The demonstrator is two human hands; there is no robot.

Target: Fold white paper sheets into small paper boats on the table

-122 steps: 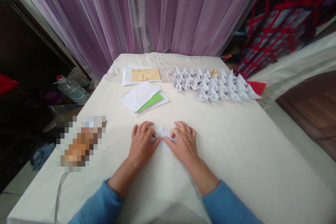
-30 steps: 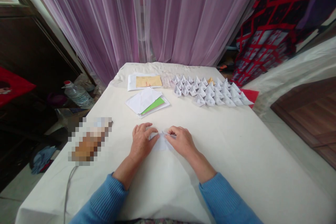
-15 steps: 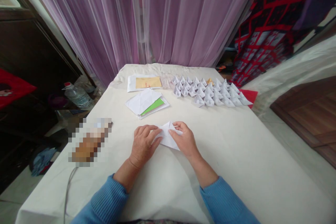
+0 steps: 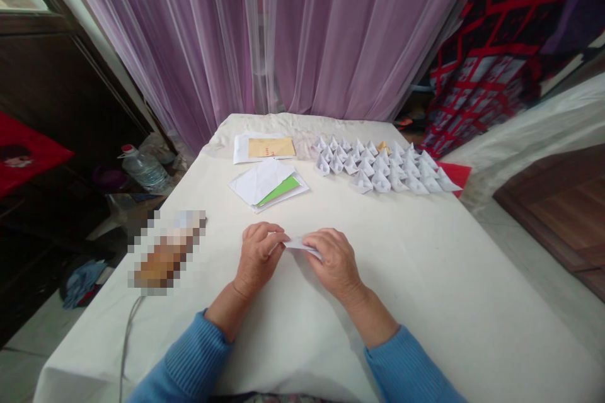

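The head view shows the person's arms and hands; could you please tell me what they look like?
The left hand and right hand wear no gloves. The left sleeve and right sleeve are blue ribbed knit and stop short of the wrists.

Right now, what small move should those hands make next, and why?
Perhaps lay the white paper flat on the tablecloth and press it: the left hand and right hand grip its ends, and it shows as a narrow, tilted strip.
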